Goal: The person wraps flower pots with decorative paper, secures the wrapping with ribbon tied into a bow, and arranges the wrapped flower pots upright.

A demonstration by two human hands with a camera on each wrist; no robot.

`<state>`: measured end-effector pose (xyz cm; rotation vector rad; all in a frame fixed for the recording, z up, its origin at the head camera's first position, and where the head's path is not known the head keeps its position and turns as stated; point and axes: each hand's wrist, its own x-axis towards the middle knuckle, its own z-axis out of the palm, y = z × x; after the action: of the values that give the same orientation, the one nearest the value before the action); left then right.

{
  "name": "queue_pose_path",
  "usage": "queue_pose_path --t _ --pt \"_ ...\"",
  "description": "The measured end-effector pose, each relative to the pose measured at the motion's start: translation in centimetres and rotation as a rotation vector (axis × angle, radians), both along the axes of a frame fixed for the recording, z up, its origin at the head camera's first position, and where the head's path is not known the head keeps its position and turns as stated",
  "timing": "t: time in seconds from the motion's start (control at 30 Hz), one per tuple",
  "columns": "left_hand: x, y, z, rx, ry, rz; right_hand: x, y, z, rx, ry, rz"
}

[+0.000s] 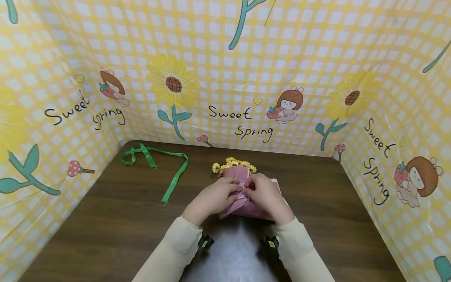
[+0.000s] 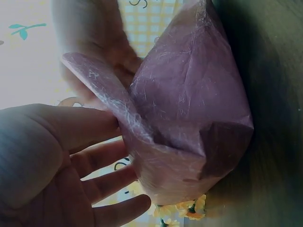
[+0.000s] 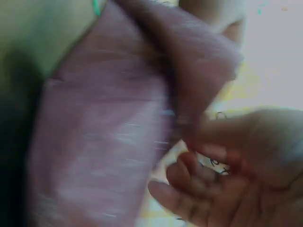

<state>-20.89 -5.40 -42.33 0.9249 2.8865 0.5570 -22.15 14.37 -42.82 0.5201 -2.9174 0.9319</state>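
Pink wrapping paper (image 1: 250,211) lies folded around a bunch of small yellow flowers (image 1: 230,161) at the table's middle. My left hand (image 1: 218,196) pinches a raised fold of the paper; the left wrist view shows the thumb at its edge and the other fingers spread behind. From the other side, my right hand (image 1: 266,194) pinches the paper between thumb and curled fingers, near the left hand. In the left wrist view, a few blooms (image 2: 191,210) show below the creased paper (image 2: 189,90). The paper hides the stems. The right wrist view is blurred.
A green ribbon (image 1: 180,171) lies loosely bent at the table's back left. The dark wooden table (image 1: 317,219) is walled on three sides by yellow checked cloth (image 1: 225,78). Wrist cameras (image 1: 206,242) sit under both cuffs.
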Motion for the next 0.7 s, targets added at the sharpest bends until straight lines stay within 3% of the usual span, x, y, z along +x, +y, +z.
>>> queue_pose_path --t 0.17,0.33,0.5,0.7 --pt "-0.3 -0.2 -0.3 -0.01 -0.012 0.016 2.3 0.3 2.2 0.118 0.217 0.29" --pt "-0.5 -0.3 -0.3 0.006 -0.027 0.009 4.2 0.8 2.0 0.276 0.474 0.487" --pt "-0.5 -0.3 -0.2 0.008 -0.024 0.0 5.0 0.4 0.8 0.328 0.674 0.571" --pt "-0.3 -0.3 -0.2 0.019 -0.035 0.005 5.2 -0.6 -0.3 0.376 0.838 0.582"
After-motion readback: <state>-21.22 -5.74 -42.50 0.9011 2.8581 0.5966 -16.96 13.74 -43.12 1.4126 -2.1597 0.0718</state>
